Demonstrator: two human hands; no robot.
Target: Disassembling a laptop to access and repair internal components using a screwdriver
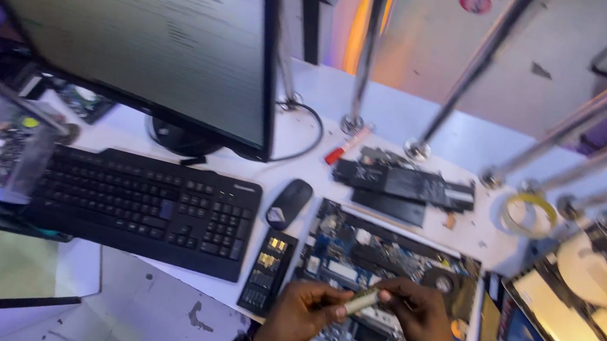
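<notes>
Both my hands meet low in the middle of the head view, above an opened laptop base (pixel 356 250) with its blue circuit board bare. My left hand (pixel 303 316) and my right hand (pixel 419 316) pinch the two ends of a small pale cylindrical part (pixel 362 301) between them. A black wristband sits on my left wrist, a green one on my right. The hands hide the near part of the board.
A black keyboard (pixel 143 205), a mouse (pixel 289 203) and a monitor (pixel 123 14) lie to the left. A black battery pack (pixel 404 187), a red-tipped tool (pixel 346 146), a tape roll (pixel 529 214) and a small black module (pixel 267 271) surround the board. Another opened device (pixel 599 331) lies at the right.
</notes>
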